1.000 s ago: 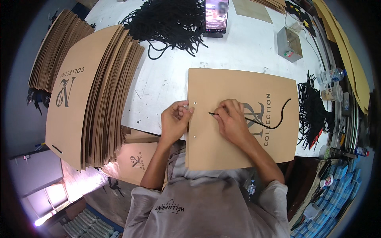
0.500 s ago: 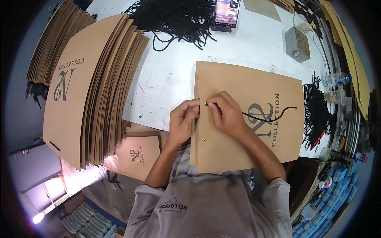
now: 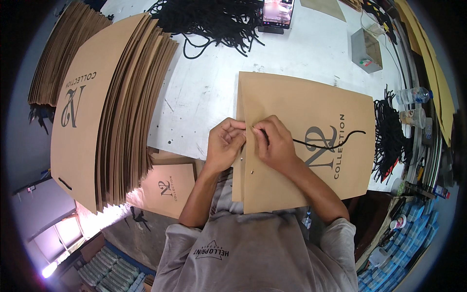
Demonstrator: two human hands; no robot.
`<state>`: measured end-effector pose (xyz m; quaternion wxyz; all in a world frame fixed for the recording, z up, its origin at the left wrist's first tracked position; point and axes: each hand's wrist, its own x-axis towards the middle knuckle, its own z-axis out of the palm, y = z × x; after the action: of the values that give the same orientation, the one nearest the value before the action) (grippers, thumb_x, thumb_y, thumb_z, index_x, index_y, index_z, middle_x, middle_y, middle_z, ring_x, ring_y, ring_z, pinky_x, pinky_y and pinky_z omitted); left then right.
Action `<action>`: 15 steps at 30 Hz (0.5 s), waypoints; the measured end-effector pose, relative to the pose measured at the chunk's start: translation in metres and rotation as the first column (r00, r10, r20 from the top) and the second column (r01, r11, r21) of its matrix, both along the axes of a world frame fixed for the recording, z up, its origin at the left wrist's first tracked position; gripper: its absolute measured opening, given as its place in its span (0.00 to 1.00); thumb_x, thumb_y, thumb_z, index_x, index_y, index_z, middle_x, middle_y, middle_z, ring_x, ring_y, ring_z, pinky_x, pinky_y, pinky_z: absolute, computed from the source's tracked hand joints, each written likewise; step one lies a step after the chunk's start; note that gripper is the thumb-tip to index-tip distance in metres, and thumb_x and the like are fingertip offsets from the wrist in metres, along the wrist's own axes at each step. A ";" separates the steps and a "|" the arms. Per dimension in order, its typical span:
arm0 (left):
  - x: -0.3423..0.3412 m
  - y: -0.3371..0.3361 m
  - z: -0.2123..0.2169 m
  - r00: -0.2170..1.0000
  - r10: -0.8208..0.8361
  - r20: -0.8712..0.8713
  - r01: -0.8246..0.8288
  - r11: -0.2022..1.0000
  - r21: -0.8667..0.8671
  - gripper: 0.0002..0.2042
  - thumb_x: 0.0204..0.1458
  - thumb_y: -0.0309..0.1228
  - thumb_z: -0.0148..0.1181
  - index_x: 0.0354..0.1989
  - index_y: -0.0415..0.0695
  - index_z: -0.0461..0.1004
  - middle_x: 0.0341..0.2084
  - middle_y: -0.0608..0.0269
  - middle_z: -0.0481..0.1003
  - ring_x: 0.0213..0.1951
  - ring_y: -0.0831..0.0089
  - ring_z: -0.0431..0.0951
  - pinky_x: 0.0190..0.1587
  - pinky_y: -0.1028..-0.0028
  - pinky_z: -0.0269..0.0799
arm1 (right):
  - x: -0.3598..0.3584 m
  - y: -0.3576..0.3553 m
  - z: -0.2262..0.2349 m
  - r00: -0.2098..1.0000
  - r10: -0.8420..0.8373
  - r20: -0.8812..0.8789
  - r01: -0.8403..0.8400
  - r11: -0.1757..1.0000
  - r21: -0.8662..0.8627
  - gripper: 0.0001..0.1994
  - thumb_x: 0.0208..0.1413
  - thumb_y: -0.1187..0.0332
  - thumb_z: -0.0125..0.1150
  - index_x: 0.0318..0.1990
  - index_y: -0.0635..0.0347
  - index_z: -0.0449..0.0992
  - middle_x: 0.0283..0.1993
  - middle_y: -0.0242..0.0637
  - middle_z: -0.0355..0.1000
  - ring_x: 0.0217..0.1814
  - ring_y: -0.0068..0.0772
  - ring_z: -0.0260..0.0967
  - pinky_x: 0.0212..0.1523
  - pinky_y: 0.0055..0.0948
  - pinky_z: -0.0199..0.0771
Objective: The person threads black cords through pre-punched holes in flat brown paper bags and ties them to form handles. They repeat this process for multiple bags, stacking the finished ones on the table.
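A brown paper bag (image 3: 282,192) with dark print lies flat before me, its open edge facing left. At the upper of two small holes along that edge, my right hand (image 3: 273,143) pinches a black cord (image 3: 340,145). The cord's free tail trails rightward across the print. My left hand (image 3: 224,145) is closed at the bag's open edge, its fingertips partly hidden behind the front panel. The lower hole, with a small shiny rim, shows nearer to me.
On the left stands a thick stack of brown bags (image 3: 92,121), with another stack (image 3: 63,53) behind. Black cords (image 3: 209,22) heap at the back near a phone (image 3: 277,14). More cords (image 3: 389,131), a plastic bottle (image 3: 413,96) and a grey metal box (image 3: 366,51) are at right.
The right fingers have closed in on the upper hole, covering more of the cord there. The left hand stays at the edge with little movement. The view has shifted slightly.
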<state>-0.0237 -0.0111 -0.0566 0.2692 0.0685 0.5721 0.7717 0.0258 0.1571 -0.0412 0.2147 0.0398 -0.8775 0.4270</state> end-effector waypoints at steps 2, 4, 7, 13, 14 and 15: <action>-0.001 0.000 -0.002 1.000 -0.014 0.016 0.014 1.000 0.021 0.07 0.62 0.15 0.57 0.48 0.31 0.72 0.44 0.52 0.81 0.46 0.73 0.82 0.51 0.76 0.78 | 0.000 0.004 0.001 0.997 0.034 0.068 -0.026 0.993 -0.114 0.05 0.57 0.79 0.64 0.38 0.64 0.74 0.34 0.45 0.71 0.33 0.48 0.73 0.35 0.40 0.73; -0.002 0.000 -0.002 1.000 -0.006 0.022 0.006 1.000 0.011 0.08 0.62 0.15 0.57 0.48 0.31 0.72 0.44 0.51 0.81 0.46 0.73 0.83 0.50 0.76 0.78 | 0.000 0.006 0.002 0.997 0.034 0.074 -0.025 0.994 -0.107 0.05 0.57 0.79 0.64 0.38 0.64 0.74 0.34 0.45 0.71 0.32 0.48 0.73 0.34 0.39 0.73; -0.002 0.002 -0.002 0.999 -0.011 0.030 0.011 1.000 0.019 0.09 0.61 0.14 0.57 0.49 0.31 0.72 0.44 0.54 0.80 0.46 0.75 0.82 0.49 0.77 0.78 | -0.003 0.008 0.001 0.997 0.014 0.070 -0.002 0.987 -0.161 0.05 0.57 0.81 0.65 0.35 0.66 0.74 0.32 0.44 0.71 0.27 0.39 0.71 0.27 0.31 0.69; -0.004 0.003 0.000 0.996 0.011 0.093 -0.013 1.000 0.025 0.15 0.62 0.15 0.57 0.57 0.29 0.71 0.48 0.53 0.80 0.49 0.74 0.81 0.53 0.76 0.79 | -0.005 0.004 -0.002 0.997 -0.027 0.072 0.034 0.994 -0.099 0.04 0.57 0.77 0.63 0.36 0.65 0.73 0.34 0.46 0.69 0.33 0.50 0.71 0.35 0.43 0.73; -0.004 0.003 0.000 0.996 -0.007 0.090 0.002 0.998 0.056 0.16 0.63 0.15 0.56 0.59 0.28 0.71 0.49 0.53 0.79 0.49 0.74 0.81 0.54 0.76 0.78 | -0.005 0.003 -0.002 0.999 -0.041 0.035 0.041 0.999 -0.006 0.04 0.58 0.76 0.63 0.35 0.65 0.72 0.34 0.46 0.69 0.33 0.50 0.71 0.35 0.44 0.72; -0.004 0.002 0.000 0.997 -0.010 0.083 0.009 1.000 0.015 0.16 0.62 0.16 0.57 0.59 0.29 0.71 0.50 0.53 0.79 0.50 0.74 0.81 0.55 0.76 0.78 | -0.005 0.003 -0.003 0.999 -0.048 -0.005 0.048 0.995 0.089 0.04 0.58 0.76 0.63 0.35 0.64 0.72 0.34 0.47 0.68 0.33 0.50 0.70 0.34 0.44 0.72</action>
<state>-0.0278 -0.0088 -0.0569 0.2958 0.0411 0.5545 0.7768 0.0210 0.1599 -0.0439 0.2244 0.0289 -0.8959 0.3823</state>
